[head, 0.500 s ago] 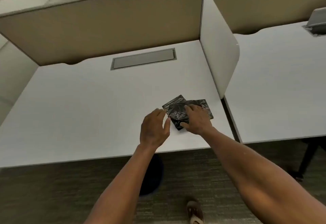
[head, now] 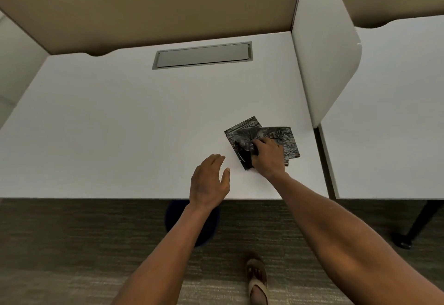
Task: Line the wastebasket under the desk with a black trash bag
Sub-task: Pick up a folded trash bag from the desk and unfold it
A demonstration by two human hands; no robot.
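Note:
Two folded black trash bags [head: 245, 129] lie overlapped on the white desk [head: 120, 124], near its right front corner. My right hand [head: 268, 158] rests on them, fingers pinching a lifted fold of the near bag. My left hand [head: 209, 182] hovers open over the desk's front edge, a little left of the bags, touching nothing. A dark round wastebasket [head: 173, 215] stands on the floor under the desk's front edge, mostly hidden by my left forearm and the desktop.
A grey cable hatch [head: 201, 55] is set in the desk's back. Tan partitions stand behind, and a white divider [head: 322, 64] stands on the right. A neighbouring desk [head: 389, 136] with a black leg [head: 418, 220] is at right. My sandalled foot [head: 257, 278] stands on grey carpet.
My left hand has pulled back from the bags toward the desk's front edge and opened. My right hand has closed its fingers on a fold of the near bag. The camera has tilted down.

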